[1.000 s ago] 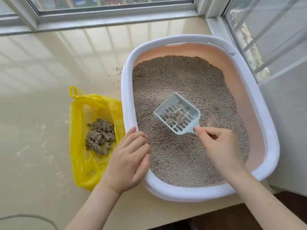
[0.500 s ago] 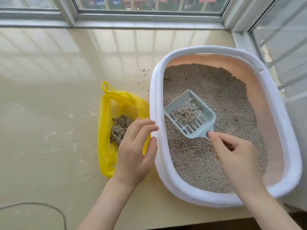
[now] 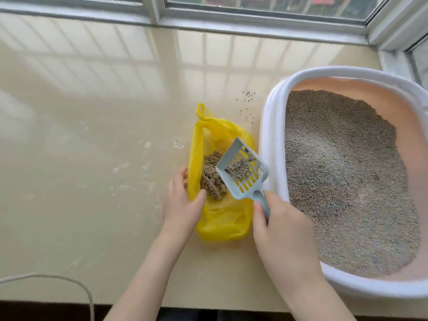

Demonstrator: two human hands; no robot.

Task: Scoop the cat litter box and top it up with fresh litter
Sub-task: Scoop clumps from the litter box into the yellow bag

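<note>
A white-rimmed litter box point(image 3: 272, 126) with a peach inner wall stands at the right, filled with grey litter point(image 3: 342, 177). My right hand point(image 3: 284, 230) grips the handle of a pale blue slotted scoop point(image 3: 243, 170), held over the yellow plastic bag point(image 3: 222, 223) with a clump of litter point(image 3: 238, 169) in it. Inside the bag lies a pile of dirty clumps point(image 3: 212, 181). My left hand point(image 3: 183, 205) holds the bag's left edge, thumb inside the opening.
The glossy beige sill point(image 3: 92, 158) stretches to the left, with window frames point(image 3: 254, 24) along the back and right. A few loose litter grains point(image 3: 246, 105) lie beside the box. A grey cable point(image 3: 69, 281) curves across the near left corner.
My right hand lifted the scoop with its clump out of the box and carried it left over the bag. My left hand left the box rim and took the bag's edge.
</note>
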